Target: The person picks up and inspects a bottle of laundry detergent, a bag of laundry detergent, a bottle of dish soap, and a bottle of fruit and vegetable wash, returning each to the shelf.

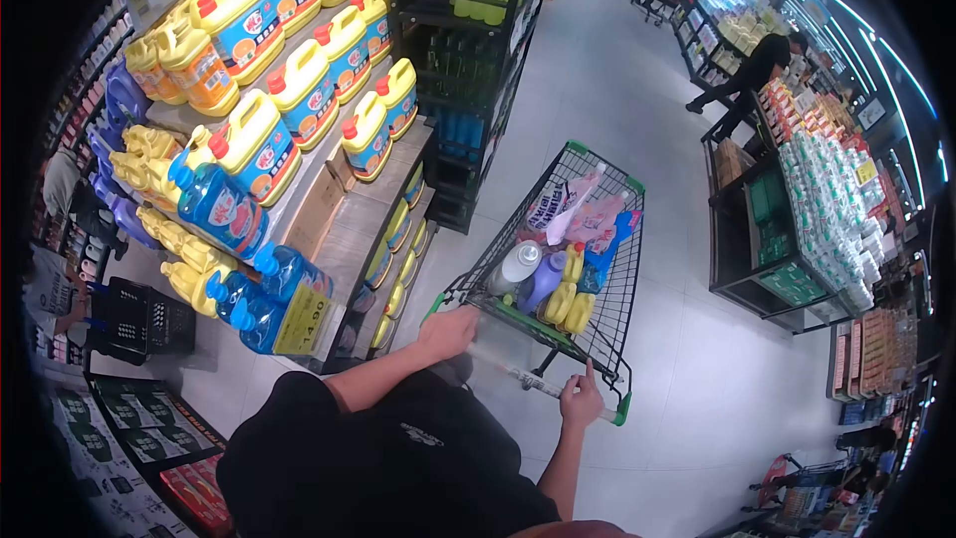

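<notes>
A green-trimmed wire shopping cart (622, 324) stands in front of me, tilted in the view. My left hand (448, 332) is closed at the left end of its handle (513, 371). Toward the handle's right end, my right hand (581, 401) is curled round the bar with its index finger stretched up. Inside the cart lie a purple bottle (543, 281), yellow bottles (568, 307), a silver-topped container (520, 264), a blue pack (605, 257) and pink and white printed bags (563, 204).
At the left, a display shelf (363, 214) holds several yellow jugs (261, 146) and blue bottles (249, 314) beside the cart. A black rack (468, 90) stands beyond it. Another stocked display (742, 239) is on the right, where a person (762, 75) leans over. Grey floor (677, 379) runs between.
</notes>
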Tool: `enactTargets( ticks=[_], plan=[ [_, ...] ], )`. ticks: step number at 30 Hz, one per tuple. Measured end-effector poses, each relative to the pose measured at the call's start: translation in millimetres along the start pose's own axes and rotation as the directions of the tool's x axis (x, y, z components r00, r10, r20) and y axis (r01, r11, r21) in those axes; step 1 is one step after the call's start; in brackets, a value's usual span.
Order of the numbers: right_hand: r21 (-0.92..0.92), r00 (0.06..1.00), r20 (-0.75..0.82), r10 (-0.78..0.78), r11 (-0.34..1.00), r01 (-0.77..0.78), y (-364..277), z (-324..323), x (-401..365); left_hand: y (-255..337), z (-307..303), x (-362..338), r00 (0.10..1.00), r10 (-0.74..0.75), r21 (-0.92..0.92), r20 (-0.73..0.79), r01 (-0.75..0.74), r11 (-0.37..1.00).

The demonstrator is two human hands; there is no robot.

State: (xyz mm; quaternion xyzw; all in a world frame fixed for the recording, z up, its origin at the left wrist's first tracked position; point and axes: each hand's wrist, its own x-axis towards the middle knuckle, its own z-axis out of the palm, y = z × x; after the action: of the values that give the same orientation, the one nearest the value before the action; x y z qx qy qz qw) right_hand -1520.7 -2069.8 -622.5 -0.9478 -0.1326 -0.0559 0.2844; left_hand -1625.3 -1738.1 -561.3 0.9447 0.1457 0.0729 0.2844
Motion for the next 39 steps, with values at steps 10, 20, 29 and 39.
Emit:
enactTargets(
  ticks=[10, 20, 29, 39],
  plan=[
    [0.045, 0.997, 0.067, -0.040, 0.998, 0.037, 13.2, 36.4, 176.2, -7.5, 0.4, 163.7, 0.992, 0.115, 0.011, -0.051, -0.115, 0.993],
    [0.052, 0.993, 0.099, -0.071, 0.996, 0.066, 22.8, 94.0, 342.0, -47.7, 44.0, 315.8, 0.999, -0.039, 0.070, -0.020, 0.040, 0.997],
    [0.035, 0.988, 0.091, -0.126, 0.992, 0.123, 26.9, 141.5, 474.8, -61.9, 56.0, 440.1, 0.995, -0.055, 0.184, 0.082, 0.040, 0.982],
    [0.014, 0.966, 0.145, -0.215, 0.976, 0.215, 43.4, 185.0, 607.9, -63.7, 84.0, 552.8, 0.993, -0.113, 0.188, 0.030, 0.106, 0.977]
  ],
)
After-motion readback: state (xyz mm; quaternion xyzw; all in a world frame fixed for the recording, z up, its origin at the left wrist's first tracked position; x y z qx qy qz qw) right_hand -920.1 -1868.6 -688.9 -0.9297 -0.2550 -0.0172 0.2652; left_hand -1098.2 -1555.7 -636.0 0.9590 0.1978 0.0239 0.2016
